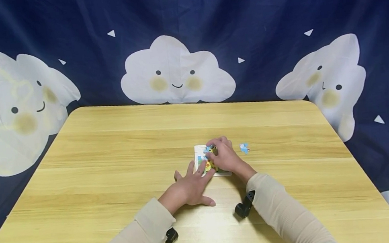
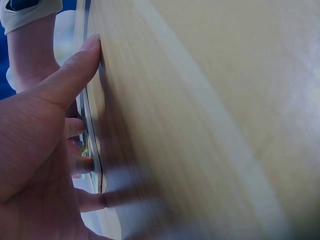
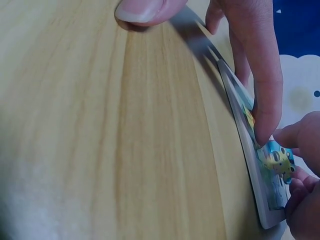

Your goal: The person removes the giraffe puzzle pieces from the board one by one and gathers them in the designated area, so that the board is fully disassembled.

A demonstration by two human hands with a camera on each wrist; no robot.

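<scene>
A small jigsaw puzzle board point(image 1: 195, 152) with a white frame and a giraffe picture lies on the table. My left hand point(image 1: 190, 187) is spread flat from the near left, fingertips resting on the board and thumb on the tabletop. From the right, my right hand point(image 1: 225, 156) pinches a giraffe-head puzzle piece point(image 3: 279, 161) between thumb and fingers. That piece stands tilted over the board in the right wrist view. Fingers of both hands hide much of the picture. Just right of the right hand lies a loose blue puzzle piece point(image 1: 244, 148).
The light wooden table point(image 1: 110, 148) reaches back to a dark blue curtain point(image 1: 181, 9) printed with smiling clouds. Black wrist cameras point(image 1: 244, 206) hang under both sleeves, low over the tabletop.
</scene>
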